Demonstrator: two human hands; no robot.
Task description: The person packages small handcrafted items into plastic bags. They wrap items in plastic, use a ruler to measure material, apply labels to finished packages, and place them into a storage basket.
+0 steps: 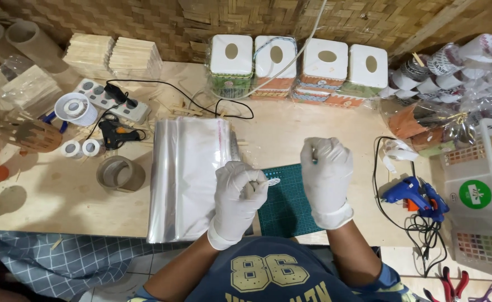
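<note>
Now my left hand (237,193) pinches a small white sticker (272,181) over the green cutting mat (285,204), beside the stack of clear plastic bags (187,179); my right hand (327,176) is closed, on what I cannot tell. I judge careful placing comes next. Four white-topped square boxes (299,70) stand behind, a blue glue gun (416,198) at right

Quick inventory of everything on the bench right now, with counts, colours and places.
sticker: 1, small white oval, at left fingertips over the mat
cutting mat: 1, green, centre front
plastic bags: stack, clear, left of mat
tissue boxes: 4, white tops, back centre
blue glue gun: 1, right
black glue gun: 1, left
power strip: 1, white, back left
tape roll: 1, brownish, left
basket: 1, white, far right
stick bundles: several, pale wood, back left
left hand: white glove, pinching sticker
right hand: white glove, closed, contents unclear
</note>
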